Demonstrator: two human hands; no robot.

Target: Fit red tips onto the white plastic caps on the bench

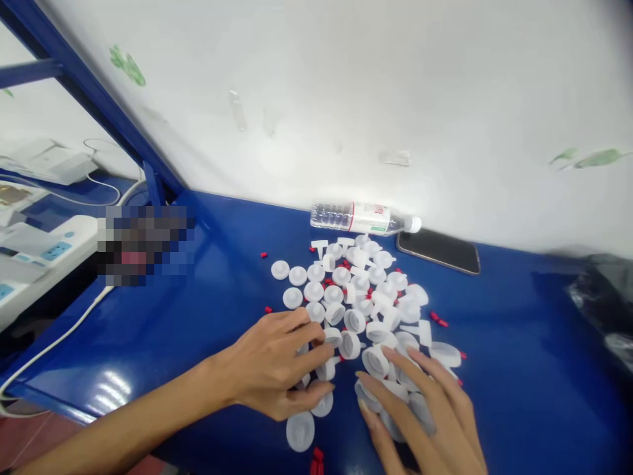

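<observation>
A loose heap of white plastic nozzle caps (333, 295) covers the middle of the blue table, some upright, some on their sides. Small red tips (438, 320) lie among and around them. My left hand (279, 363) reaches over the near left of the heap, fingers spread and curved, touching several caps. On the near right, my right hand (425, 409) rests over more caps with its fingers apart. Neither hand visibly grips a cap; those under the palms are partly hidden. One cap (300, 431) lies flat just below my left hand.
A clear plastic bottle (366, 218) lies on its side by the white wall, and a dark phone (438, 251) lies beside it. A power strip (49, 254) and cables are at left, near a blue metal frame (99, 92). A dark plastic bag (603, 303) sits at right.
</observation>
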